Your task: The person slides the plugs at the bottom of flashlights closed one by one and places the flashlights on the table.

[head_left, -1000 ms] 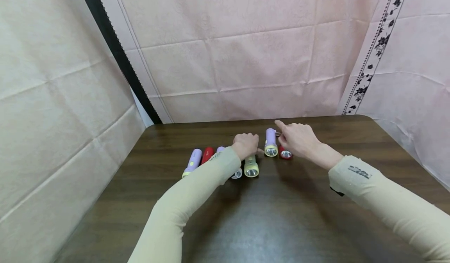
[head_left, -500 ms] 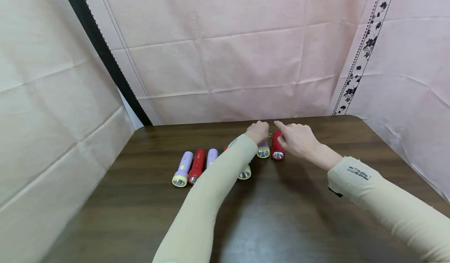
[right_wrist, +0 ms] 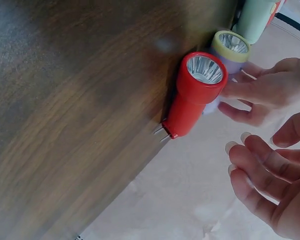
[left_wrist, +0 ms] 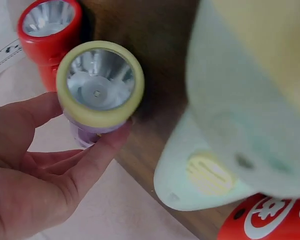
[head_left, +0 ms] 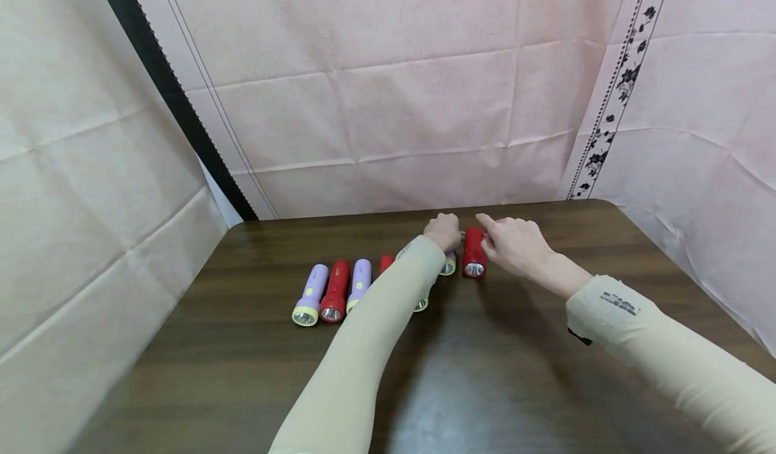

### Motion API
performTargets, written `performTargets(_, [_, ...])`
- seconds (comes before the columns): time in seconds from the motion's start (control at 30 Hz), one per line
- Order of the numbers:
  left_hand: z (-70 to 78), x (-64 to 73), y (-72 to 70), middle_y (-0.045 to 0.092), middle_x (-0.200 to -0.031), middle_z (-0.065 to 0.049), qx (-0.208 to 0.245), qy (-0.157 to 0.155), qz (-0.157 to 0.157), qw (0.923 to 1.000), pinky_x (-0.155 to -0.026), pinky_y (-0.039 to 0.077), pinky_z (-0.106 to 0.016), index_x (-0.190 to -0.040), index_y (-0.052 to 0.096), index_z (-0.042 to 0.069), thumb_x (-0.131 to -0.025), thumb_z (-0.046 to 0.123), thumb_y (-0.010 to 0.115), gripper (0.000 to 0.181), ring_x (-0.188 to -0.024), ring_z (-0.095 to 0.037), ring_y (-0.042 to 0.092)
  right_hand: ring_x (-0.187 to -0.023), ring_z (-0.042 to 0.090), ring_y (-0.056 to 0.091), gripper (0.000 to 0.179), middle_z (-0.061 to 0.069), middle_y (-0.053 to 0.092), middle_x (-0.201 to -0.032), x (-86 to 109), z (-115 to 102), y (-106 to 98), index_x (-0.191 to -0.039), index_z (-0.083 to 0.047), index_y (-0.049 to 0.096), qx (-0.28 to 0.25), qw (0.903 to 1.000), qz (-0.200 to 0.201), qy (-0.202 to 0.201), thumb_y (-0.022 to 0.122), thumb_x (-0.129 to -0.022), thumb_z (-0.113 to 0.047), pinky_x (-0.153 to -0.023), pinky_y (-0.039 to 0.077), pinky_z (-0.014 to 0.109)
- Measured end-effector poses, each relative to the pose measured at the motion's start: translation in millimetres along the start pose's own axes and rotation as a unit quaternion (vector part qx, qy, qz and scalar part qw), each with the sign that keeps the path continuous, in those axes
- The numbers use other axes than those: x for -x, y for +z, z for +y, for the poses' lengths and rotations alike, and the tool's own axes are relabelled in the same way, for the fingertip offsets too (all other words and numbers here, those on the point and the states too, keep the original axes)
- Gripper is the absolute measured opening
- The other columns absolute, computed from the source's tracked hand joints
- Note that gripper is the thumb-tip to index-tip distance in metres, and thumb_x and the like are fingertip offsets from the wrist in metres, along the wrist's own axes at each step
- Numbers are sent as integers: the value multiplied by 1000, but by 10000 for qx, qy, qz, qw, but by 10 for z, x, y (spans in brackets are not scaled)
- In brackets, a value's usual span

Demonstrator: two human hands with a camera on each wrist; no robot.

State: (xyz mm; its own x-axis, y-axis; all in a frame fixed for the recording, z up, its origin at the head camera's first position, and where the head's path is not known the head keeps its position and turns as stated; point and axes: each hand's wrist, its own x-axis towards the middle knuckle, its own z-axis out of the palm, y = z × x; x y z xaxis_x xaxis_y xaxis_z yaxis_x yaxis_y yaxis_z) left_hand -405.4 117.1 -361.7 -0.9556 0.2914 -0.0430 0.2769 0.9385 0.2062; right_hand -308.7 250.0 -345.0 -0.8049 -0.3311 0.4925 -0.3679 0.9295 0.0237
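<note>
My left hand (head_left: pixel 443 232) holds a purple flashlight with a pale yellow rim (left_wrist: pixel 101 119) near the far table edge, thumb and fingers on either side of its head. From above, that hand hides most of the flashlight. Immediately right of it lies a red flashlight (head_left: pixel 475 252), its two plug prongs showing in the right wrist view. My right hand (head_left: pixel 515 244) hovers beside the red flashlight, fingers loosely bent with nothing between them; a gap separates them from it in the right wrist view. A mint-green flashlight (left_wrist: pixel 190 160) lies close to the left wrist.
To the left, side by side, lie a purple flashlight (head_left: pixel 311 296), a red flashlight (head_left: pixel 335 292), another purple flashlight (head_left: pixel 360 279) and a red one (head_left: pixel 386 263) partly behind my left sleeve. A cloth curtain (head_left: pixel 388 104) hangs behind the brown table (head_left: pixel 515 373).
My left hand has moved right and away from me, from the mint-green flashlight to the purple one. More of the red flashlight shows beside my right hand. The head view has turned slightly.
</note>
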Motion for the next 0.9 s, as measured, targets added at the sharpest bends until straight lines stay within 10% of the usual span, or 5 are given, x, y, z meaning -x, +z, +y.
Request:
performTargets(0.4, [-129,176,-326,62,-92,-5,617,239,605,9960,-68,52,-33,-99,60,10,-79,30,77,33,-80,-20,63,-59,26,58,42,6,61,-65,-34,12,-77,-124,-7,57,-86,9999,16,50,57,-83,-12,-48,45,44])
performTargets(0.73, [-424,212,-442,64,-106,-7,518,1909,1237,9724,-87,51,-35,-109,59,8,-82,3,66,28,-98,-21,61,-61,30,62,45,5,61,-64,-39,11,-98,-126,-7,55,-20,9998,165,-65,57,-81,-11,-48,45,45])
performTargets(0.9, [-545,219,-355,67,-105,-7,484,2273,1229,9648,-86,51,-35,-111,59,9,-84,-3,62,30,-97,-20,63,-53,25,56,46,5,57,-60,23,-31,7,-128,-6,56,69,9997,-132,-212,59,-83,-12,-44,43,39])
